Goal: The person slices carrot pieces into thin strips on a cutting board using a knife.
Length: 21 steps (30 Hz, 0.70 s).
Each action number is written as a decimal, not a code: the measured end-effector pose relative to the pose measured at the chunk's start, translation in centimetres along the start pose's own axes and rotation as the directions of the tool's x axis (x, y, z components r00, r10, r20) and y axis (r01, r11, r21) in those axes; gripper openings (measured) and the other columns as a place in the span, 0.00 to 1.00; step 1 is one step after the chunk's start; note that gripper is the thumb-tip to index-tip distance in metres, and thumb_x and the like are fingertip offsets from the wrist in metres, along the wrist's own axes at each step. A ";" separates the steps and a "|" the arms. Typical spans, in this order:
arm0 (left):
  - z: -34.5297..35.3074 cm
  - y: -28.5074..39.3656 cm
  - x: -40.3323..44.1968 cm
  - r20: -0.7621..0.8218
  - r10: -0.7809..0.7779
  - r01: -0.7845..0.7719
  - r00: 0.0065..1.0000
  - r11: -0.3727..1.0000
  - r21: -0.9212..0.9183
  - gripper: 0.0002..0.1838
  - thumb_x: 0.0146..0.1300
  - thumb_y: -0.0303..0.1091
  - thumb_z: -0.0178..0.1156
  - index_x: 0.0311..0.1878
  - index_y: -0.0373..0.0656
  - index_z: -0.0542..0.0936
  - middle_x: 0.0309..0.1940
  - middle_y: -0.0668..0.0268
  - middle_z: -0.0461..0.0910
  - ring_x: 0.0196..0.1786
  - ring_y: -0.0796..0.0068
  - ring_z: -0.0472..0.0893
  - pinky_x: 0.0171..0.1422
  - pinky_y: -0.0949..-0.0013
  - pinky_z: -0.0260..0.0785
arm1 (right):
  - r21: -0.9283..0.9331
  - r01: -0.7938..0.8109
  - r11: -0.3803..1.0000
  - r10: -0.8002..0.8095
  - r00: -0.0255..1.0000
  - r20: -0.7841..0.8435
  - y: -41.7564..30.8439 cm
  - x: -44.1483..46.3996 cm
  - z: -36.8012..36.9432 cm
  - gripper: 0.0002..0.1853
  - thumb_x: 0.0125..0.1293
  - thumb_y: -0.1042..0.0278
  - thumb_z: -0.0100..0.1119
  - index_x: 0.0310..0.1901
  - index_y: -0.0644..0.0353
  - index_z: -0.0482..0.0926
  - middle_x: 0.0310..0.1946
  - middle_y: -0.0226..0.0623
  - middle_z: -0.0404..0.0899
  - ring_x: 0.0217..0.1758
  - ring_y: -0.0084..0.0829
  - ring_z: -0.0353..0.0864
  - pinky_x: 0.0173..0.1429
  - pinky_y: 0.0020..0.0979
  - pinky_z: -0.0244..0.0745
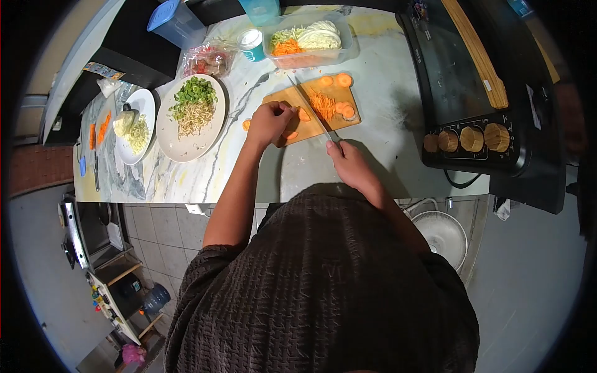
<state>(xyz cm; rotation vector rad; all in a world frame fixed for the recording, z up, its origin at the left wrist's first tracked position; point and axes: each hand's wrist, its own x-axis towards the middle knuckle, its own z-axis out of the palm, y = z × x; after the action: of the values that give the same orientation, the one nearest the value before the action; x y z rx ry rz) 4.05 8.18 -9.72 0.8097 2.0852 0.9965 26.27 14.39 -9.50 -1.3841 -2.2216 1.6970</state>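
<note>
Marbled counter (382,81) spans the scene, with a black griddle (435,74) to the right and a plate (164,121) of greens (196,96) and sprouts (194,123) to the left. Between them lies the board (281,97), bearing carrot shreds (323,107) just right of the knife (308,107) and carrot rounds (344,79) near its right edge. The right hand (347,160) is wrapped around the knife's handle, blade slanting across the board. The left hand (273,124) bends over carrot slices (303,114) left of the blade; whether it grips one, I cannot tell. Behind sits a tub (329,58) of cabbage (320,37)

Grey-tiled flr (148,232) below marble-look ctr (382,93) – shelf unit (115,311) lower-L.
</note>
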 end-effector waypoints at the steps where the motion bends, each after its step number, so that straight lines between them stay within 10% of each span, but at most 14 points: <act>1: 0.1 0.0 0.0 0.000 -0.002 0.002 1.000 1.000 0.000 0.18 0.61 0.44 0.65 0.35 0.34 0.83 0.27 0.60 0.83 0.25 0.73 0.81 0.34 0.69 0.73 | 0.000 -0.001 1.000 0.001 1.000 0.001 0.0 0.0 0.0 0.28 0.72 0.45 0.47 0.37 0.69 0.76 0.32 0.58 0.79 0.41 0.58 0.79 0.46 0.48 0.71; 13: 0.9 1.0 1.0 0.165 -0.204 0.206 0.965 0.978 0.004 0.15 0.61 0.37 0.65 0.25 0.33 0.83 0.15 0.66 0.77 0.17 0.79 0.74 0.22 0.74 0.63 | -0.003 -0.030 1.000 0.030 0.998 0.049 0.0 0.4 0.4 0.25 0.74 0.50 0.40 0.42 0.69 0.75 0.38 0.63 0.79 0.48 0.63 0.76 0.51 0.53 0.69; 15: 0.8 1.5 1.0 0.183 -0.255 0.267 0.949 0.963 -0.044 0.16 0.60 0.37 0.66 0.24 0.34 0.82 0.15 0.66 0.77 0.16 0.78 0.73 0.22 0.74 0.63 | -0.079 0.035 0.996 -0.034 0.999 0.022 0.2 0.6 0.5 0.26 0.75 0.49 0.40 0.40 0.68 0.76 0.25 0.45 0.77 0.30 0.40 0.78 0.39 0.39 0.71; 21: 0.7 2.0 1.1 0.157 -0.257 0.258 0.953 0.966 0.016 0.17 0.58 0.39 0.66 0.21 0.34 0.82 0.15 0.66 0.78 0.17 0.77 0.76 0.24 0.73 0.65 | -0.151 0.031 0.988 -0.028 0.999 0.020 -0.6 0.4 0.6 0.27 0.75 0.49 0.38 0.41 0.69 0.76 0.35 0.55 0.82 0.42 0.54 0.80 0.48 0.45 0.72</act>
<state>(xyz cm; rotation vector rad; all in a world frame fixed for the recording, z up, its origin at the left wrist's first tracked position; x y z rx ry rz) 4.48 10.27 -8.78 0.5749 1.9885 0.7702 25.31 14.16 -9.47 -1.3619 -2.4131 1.5676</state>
